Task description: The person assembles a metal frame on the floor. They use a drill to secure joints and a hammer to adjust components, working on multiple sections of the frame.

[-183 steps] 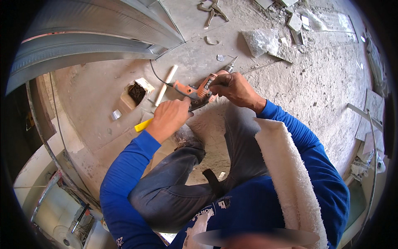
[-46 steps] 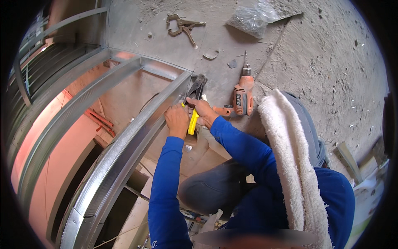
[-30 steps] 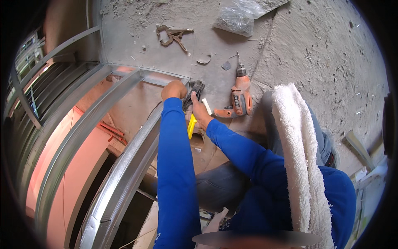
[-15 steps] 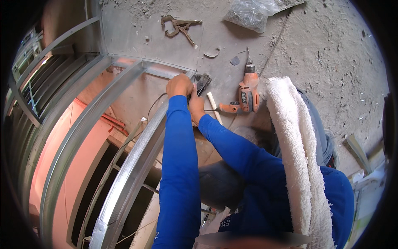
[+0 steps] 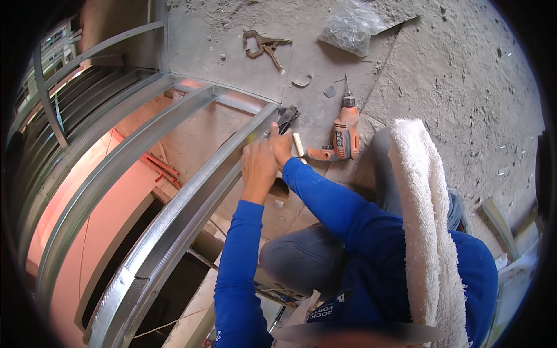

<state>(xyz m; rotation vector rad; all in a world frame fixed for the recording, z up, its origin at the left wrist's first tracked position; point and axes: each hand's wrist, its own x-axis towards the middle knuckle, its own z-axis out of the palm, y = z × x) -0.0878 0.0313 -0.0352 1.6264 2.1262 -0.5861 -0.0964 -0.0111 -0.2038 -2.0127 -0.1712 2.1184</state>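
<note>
My right hand [image 5: 282,145] grips a dark plier-like tool [image 5: 287,119], thumb raised, beside the end of a shiny metal stud [image 5: 191,200]. The tool's head points away from me, at the corner where the stud meets the cross track [image 5: 241,104]. Against my right hand, to its left, is my left hand [image 5: 259,165], its fingers curled and slightly blurred by motion. What those fingers hold is hidden. A small yellow-green smear [image 5: 251,138] shows by the left fingers, too blurred to name.
An orange corded drill [image 5: 346,136] lies right of my hands, near a short white stick [image 5: 299,145]. Farther off are a locking C-clamp [image 5: 264,46] and a plastic bag of screws [image 5: 351,29]. More curved-looking studs [image 5: 125,148] stand left, over dark gaps.
My left hand has come off the stud's end and moved nearer me, below my right hand. The view has shifted slightly. My right hand stays by the dark tool.
</note>
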